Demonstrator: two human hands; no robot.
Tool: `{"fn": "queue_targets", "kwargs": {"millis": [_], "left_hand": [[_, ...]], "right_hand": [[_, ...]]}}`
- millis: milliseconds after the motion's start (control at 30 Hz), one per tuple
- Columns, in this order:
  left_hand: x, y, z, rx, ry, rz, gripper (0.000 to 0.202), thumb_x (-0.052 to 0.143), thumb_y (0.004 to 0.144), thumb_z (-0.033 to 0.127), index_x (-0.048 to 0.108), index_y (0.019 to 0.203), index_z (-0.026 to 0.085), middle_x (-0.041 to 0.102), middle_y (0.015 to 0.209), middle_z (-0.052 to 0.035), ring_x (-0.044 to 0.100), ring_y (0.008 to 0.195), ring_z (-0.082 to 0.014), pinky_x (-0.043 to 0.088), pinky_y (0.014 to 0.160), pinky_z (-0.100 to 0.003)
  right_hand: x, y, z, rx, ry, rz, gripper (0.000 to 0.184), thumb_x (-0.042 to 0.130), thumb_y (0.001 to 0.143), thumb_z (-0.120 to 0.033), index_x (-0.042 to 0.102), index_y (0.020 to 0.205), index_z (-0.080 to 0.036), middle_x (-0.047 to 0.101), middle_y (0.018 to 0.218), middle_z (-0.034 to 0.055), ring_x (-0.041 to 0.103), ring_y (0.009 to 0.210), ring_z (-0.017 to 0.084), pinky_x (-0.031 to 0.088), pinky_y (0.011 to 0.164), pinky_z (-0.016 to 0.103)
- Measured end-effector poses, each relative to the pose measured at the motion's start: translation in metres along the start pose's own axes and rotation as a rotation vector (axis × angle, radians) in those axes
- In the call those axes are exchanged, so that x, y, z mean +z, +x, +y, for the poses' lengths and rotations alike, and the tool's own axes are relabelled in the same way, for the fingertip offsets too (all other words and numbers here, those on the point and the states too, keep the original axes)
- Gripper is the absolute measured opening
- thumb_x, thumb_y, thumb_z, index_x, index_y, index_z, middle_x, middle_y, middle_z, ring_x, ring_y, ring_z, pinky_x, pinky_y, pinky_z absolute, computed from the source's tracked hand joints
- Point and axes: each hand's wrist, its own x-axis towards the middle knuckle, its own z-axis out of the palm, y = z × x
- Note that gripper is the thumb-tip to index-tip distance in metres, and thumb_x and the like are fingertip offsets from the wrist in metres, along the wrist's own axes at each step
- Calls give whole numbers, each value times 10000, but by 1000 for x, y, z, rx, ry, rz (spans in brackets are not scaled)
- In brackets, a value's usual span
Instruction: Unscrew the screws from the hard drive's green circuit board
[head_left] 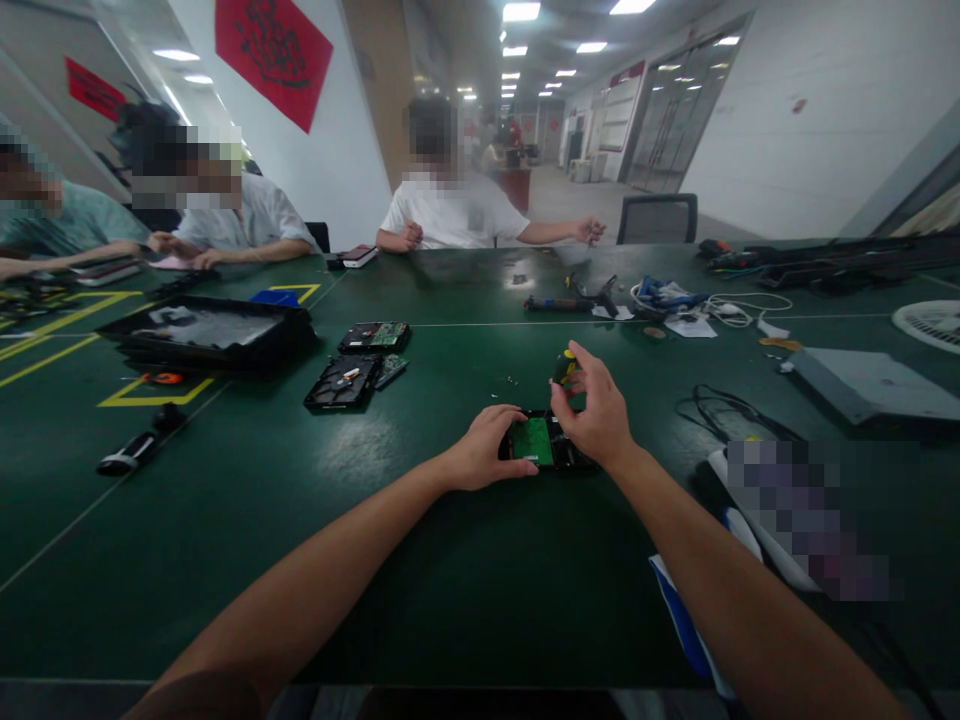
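On the green tabletop in front of me lies a black hard drive with a green circuit board facing up. My left hand grips its left end, fingers at the far edge and thumb at the near edge. Above the drive's right part, my right hand pinches a screwdriver by its yellow-and-black handle, held roughly upright. The hand hides the screwdriver's tip, so I cannot tell whether it touches the drive. A few tiny screws lie on the table just beyond the drive.
Left of my hands are an opened drive casing and another drive. Farther left stands a black tray. A grey metal box and tangled cables lie right. Across the table sits a person in white; others sit left.
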Motion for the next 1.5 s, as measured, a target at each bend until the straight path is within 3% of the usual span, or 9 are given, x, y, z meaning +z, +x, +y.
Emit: {"fn": "queue_targets", "kwargs": {"millis": [167, 367, 567, 767, 933, 1167, 1400, 1500], "left_hand": [[-1, 0, 2, 1, 5, -5, 803, 780, 786, 620, 505, 1417, 206, 490, 1488, -163, 420, 1420, -362, 384, 1176, -553], [-1, 0, 4, 0, 4, 4, 788, 784, 784, 608, 513, 1414, 218, 505, 1476, -162, 429, 1414, -375, 380, 1168, -578], [-1, 0, 2, 2, 8, 6, 809, 786, 778, 623, 507, 1419, 217, 499, 1480, -158, 428, 1414, -368, 384, 1174, -566], [-3, 0, 5, -8, 11, -14, 819, 768, 795, 632, 493, 1432, 197, 492, 1483, -166, 432, 1407, -366, 387, 1175, -560], [-2, 0, 3, 8, 20, -8, 810, 775, 792, 627, 499, 1423, 201, 496, 1479, -159, 425, 1412, -360, 381, 1182, -554], [-1, 0, 3, -4, 8, -14, 806, 772, 797, 628, 499, 1421, 197, 496, 1480, -161, 431, 1409, -359, 389, 1178, -549], [0, 0, 2, 17, 6, 11, 801, 791, 781, 610, 513, 1409, 198, 505, 1469, -163, 437, 1403, -366, 388, 1174, -549], [0, 0, 1, 15, 8, 13, 798, 785, 787, 612, 511, 1411, 197, 504, 1468, -165, 439, 1402, -368, 390, 1171, -549]], "right_hand": [[1, -1, 2, 29, -27, 9, 713, 665, 921, -312, 350, 1560, -311, 620, 1283, 125, 697, 804, 227, 656, 600, 393], [2, -1, 1, 4, 1, -6, 715, 615, 938, -261, 311, 1584, -304, 609, 1354, 130, 711, 939, 252, 675, 738, 417], [0, -1, 1, 3, -68, 8, 711, 659, 918, -300, 346, 1555, -347, 610, 1293, 110, 618, 656, 176, 655, 707, 461], [-2, 2, -2, -6, -15, -33, 707, 586, 943, -240, 302, 1582, -342, 590, 1292, 114, 674, 907, 251, 644, 829, 493], [0, 1, 1, 15, -1, 7, 713, 653, 920, -286, 331, 1555, -327, 594, 1189, 105, 665, 811, 224, 657, 697, 440], [4, -2, 3, 50, 67, -10, 682, 629, 942, -263, 328, 1553, -278, 594, 1356, 135, 711, 972, 248, 658, 827, 439], [5, -1, 6, 15, 10, 43, 654, 677, 922, -303, 388, 1509, -287, 603, 1242, 122, 698, 835, 221, 662, 713, 420], [2, 0, 4, -5, -2, 24, 644, 657, 930, -284, 386, 1515, -300, 597, 1261, 119, 697, 843, 221, 663, 749, 436]]}}
